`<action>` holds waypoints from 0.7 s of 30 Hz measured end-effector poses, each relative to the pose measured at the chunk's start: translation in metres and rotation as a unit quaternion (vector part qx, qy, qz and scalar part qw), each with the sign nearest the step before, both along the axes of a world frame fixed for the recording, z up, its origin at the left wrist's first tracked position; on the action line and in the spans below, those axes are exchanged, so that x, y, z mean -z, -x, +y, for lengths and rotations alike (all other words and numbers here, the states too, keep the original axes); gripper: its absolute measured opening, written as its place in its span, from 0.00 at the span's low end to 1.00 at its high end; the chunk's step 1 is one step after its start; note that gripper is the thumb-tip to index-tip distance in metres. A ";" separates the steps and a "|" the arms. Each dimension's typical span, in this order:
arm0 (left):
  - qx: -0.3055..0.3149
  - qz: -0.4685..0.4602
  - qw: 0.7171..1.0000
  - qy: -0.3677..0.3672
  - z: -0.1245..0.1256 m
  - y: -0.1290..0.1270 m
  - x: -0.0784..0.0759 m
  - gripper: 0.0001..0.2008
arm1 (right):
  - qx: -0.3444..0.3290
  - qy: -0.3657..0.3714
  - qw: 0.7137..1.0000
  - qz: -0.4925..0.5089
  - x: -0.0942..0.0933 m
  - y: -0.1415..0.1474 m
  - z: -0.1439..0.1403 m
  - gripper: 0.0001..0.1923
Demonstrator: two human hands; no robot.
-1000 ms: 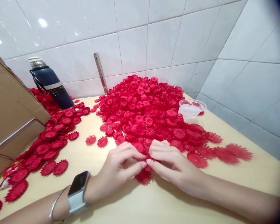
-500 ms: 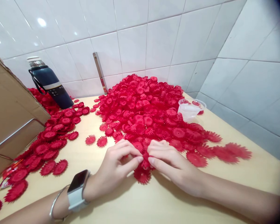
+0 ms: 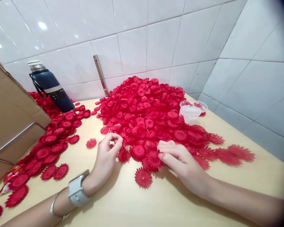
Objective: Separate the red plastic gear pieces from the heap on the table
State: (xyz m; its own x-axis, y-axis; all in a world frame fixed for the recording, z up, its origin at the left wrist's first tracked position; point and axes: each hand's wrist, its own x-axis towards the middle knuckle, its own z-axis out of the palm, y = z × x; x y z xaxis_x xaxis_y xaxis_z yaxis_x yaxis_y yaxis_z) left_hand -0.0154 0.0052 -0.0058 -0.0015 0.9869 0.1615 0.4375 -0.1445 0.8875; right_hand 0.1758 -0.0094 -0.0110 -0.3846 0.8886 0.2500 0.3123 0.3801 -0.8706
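Note:
My right hand has thumb and fingers closed on the edge of a red fringed flower disc, held just over the table at the front of a big heap of such discs. My left hand is raised to the left of it, thumb and forefinger pinched together. Whatever may be between those fingertips is too small to make out. A single loose disc lies flat in front of the hands, and another disc lies just right of the left hand.
A clear plastic tub stands at the heap's right edge. A dark blue bottle leans at the back left, beside a cardboard box and a trail of discs. A metal strip rests against the tiled wall.
My left hand has come away from the right one, moving left and up, its fingers still pinched. My right hand has shifted slightly right, keeping the disc, which is now more exposed.

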 end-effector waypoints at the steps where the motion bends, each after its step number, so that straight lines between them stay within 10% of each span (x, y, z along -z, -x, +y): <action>1: -0.013 -0.002 1.000 -0.009 0.001 0.000 0.001 0.07 | 0.001 0.000 1.000 -0.004 0.000 0.000 0.000 0.17; 12: 0.203 0.129 0.970 -0.037 -0.019 -0.009 -0.009 0.05 | -0.046 -0.025 0.996 -0.077 -0.003 0.004 0.000 0.16; 21: 0.146 0.092 0.984 -0.042 -0.020 -0.008 -0.006 0.04 | -0.038 -0.045 0.994 -0.090 -0.003 0.005 0.000 0.17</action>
